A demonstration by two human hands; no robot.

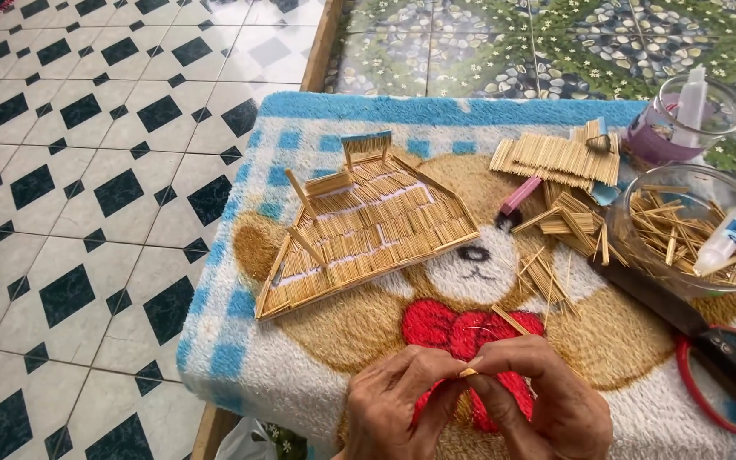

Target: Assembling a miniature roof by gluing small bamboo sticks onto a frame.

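My left hand [398, 400] and my right hand [538, 396] meet at the bottom middle, fingertips pinched together on a small wooden stick piece [468, 371]. They hover over a bear-patterned mat [300, 358] with a red bow. Beyond them to the left lies a slanted roof-like panel made of wooden sticks [364, 226], with a few upright sticks at its far edge. A loose stick [511, 320] lies just above my right hand.
Flat stick panels [555, 158] and loose sticks lie at the back right beside a pink eraser-like block [520, 195]. A clear bowl [690, 226] holds sticks and a glue tube. A jar [683, 119] stands behind it. Red-handled scissors [717, 362] lie at right. Tiled floor at left.
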